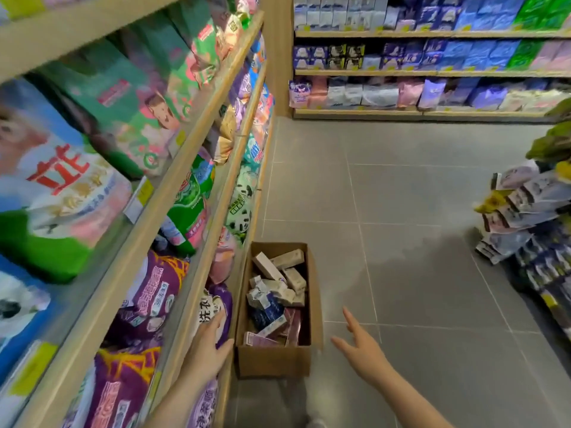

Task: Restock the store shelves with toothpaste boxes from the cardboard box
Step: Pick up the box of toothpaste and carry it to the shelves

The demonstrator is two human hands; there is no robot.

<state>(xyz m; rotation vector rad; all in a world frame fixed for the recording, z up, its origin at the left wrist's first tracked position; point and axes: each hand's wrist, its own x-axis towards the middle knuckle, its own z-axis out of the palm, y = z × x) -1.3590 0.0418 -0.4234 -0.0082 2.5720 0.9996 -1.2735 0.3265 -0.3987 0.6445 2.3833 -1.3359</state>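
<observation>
The left hand (pixel 206 347) is hovering open and empty, fingers spread, against the lower shelf edge (pixel 197 285) and purple bags (pixel 148 307). The right hand (pixel 360 347) is reaching out open, holding nothing, above the grey floor (pixel 417 227). Between the 2 hands, slightly ahead, the cardboard box (pixel 275 361) is sitting on the floor, with jumbled toothpaste boxes (pixel 276 282) lying inside.

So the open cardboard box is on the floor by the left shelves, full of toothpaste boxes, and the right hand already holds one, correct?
Not quite. In the head view the right hand is empty, fingers spread, beside the cardboard box and not touching it. The rest holds: the box sits open on the floor by the left shelves, with toothpaste boxes inside.
</observation>
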